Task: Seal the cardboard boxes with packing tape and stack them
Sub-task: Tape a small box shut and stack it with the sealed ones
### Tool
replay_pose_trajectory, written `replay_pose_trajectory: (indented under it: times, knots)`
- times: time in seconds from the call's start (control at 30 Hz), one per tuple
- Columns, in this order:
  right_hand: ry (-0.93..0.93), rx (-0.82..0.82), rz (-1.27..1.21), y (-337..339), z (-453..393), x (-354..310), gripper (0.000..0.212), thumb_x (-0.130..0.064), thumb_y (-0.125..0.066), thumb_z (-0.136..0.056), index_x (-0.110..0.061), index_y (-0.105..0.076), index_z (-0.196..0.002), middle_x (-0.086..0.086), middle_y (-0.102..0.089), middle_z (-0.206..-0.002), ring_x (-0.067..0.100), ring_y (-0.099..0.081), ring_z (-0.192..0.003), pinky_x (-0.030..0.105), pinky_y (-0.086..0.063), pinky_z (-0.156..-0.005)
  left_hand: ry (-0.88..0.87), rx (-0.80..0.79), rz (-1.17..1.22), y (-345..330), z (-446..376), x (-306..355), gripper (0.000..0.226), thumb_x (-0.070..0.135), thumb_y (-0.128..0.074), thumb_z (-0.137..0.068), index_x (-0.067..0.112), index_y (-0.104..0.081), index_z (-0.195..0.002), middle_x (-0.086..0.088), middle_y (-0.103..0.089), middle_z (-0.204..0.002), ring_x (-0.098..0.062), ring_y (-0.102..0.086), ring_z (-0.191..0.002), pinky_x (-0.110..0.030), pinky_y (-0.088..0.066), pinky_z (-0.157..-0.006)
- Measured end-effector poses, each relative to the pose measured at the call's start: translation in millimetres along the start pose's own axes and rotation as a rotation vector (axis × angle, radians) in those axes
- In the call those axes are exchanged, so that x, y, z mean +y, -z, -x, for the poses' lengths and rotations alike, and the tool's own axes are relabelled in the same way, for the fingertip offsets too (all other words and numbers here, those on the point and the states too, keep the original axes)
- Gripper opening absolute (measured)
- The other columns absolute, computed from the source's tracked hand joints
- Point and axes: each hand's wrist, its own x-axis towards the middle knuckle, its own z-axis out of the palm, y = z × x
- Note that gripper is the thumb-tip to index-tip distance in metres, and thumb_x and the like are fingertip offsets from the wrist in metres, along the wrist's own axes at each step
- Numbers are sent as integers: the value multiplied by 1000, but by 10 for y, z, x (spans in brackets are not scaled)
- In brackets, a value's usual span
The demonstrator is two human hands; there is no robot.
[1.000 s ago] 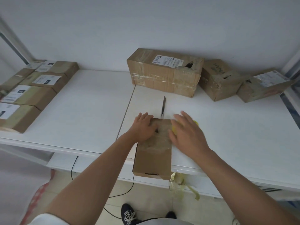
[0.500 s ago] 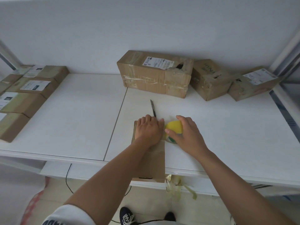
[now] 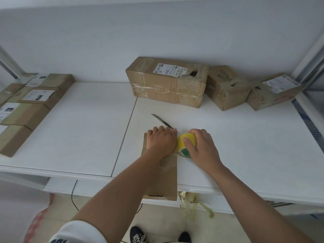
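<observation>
Two hands at the counter's (image 3: 87,130) near edge: your left hand (image 3: 161,141) lies flat on the far end of a narrow cardboard box (image 3: 164,174), whose near end overhangs the edge; your right hand (image 3: 201,148) curls round a yellow tape roll (image 3: 185,143) just beside the box's right side. One utility knife (image 3: 162,121) lies beyond your left fingers. Open surface spreads left and right. Three boxes (image 3: 166,85) line the back wall, six more (image 3: 26,109) the left edge; their label print is unreadable.
</observation>
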Motion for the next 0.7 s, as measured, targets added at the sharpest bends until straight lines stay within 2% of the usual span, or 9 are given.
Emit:
replay_pose_trajectory:
  times: [0.13,0.27,0.47,0.6,0.7]
  knots:
    - [15,11,15,0,9,7,44,-48,-47,-93,-14,-57,-119,8,-55,-112,28,-50,-101,38,-44,-82,27,-33,7,9,-47,-1,59,48,-13,-104,19,-51,-139,-12,-56,-127,-33,-45,-122,-46,-28,-103]
    - [34,30,42,-19,-11,22,37,-40,-55,-95,-13,-57,-119,9,-56,-112,28,-50,-101,39,-45,-82,55,-18,-57,3,-28,74,61,52,-15,-105,13,-56,-129,-11,-56,-127,-31,-45,-122,-44,-28,-102]
    - [34,36,16,-36,-27,29,36,-40,-59,-92,-15,-57,-118,5,-55,-112,24,-49,-102,36,-43,-82,90,-6,-77,-7,-11,70,64,54,-13,-103,16,-53,-134,-10,-54,-132,-32,-42,-128,-54,-19,-110]
    - [-64,-3,-250,-15,-70,95,38,-44,-68,-86,-21,-57,-115,-5,-54,-109,12,-51,-98,26,-40,-81,49,-2,12,26,-28,-2,55,46,-17,-104,17,-58,-126,-9,-59,-126,-32,-47,-124,-52,-21,-108]
    - [-160,-40,-509,46,-67,118,34,-56,-57,-83,-23,-58,-93,-8,-58,-91,8,-55,-84,15,-40,-70,39,22,51,16,-28,-39,54,45,-19,-105,16,-64,-115,-8,-63,-119,-31,-51,-121,-50,-21,-110]
